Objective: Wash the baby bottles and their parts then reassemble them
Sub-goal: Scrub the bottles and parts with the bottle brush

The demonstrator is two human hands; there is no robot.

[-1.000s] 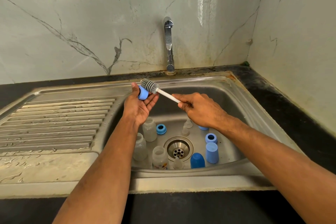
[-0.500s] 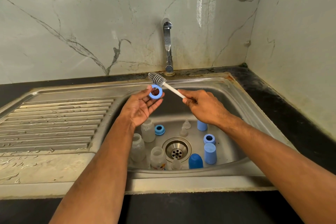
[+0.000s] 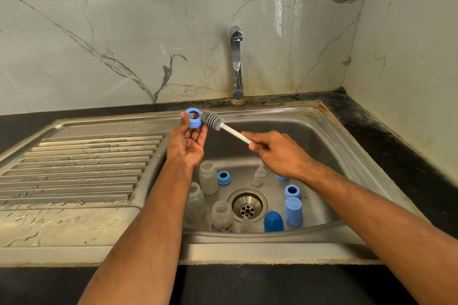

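Observation:
My left hand (image 3: 187, 142) is raised over the sink's left rim, palm up, and pinches a blue screw ring (image 3: 193, 118) at its fingertips. My right hand (image 3: 275, 153) grips the white handle of a bottle brush (image 3: 212, 120), whose grey bristle head touches the ring's right side. In the basin stand three clear bottles (image 3: 208, 177), (image 3: 195, 200), (image 3: 222, 215). Around the drain lie two more blue rings (image 3: 224, 177), (image 3: 292, 191), a light blue cap (image 3: 293, 210), a dark blue cap (image 3: 273, 221) and clear teats (image 3: 260, 172).
The steel sink (image 3: 347, 163) has a ribbed, wet draining board (image 3: 79, 168) on the left. A chrome tap (image 3: 236, 64) rises from the back rim, with no water running. Black countertop surrounds the sink; marble walls stand behind and to the right.
My left hand has lifted the blue ring higher and turned it from palm to fingertips. The brush head has moved from behind the ring to its right side.

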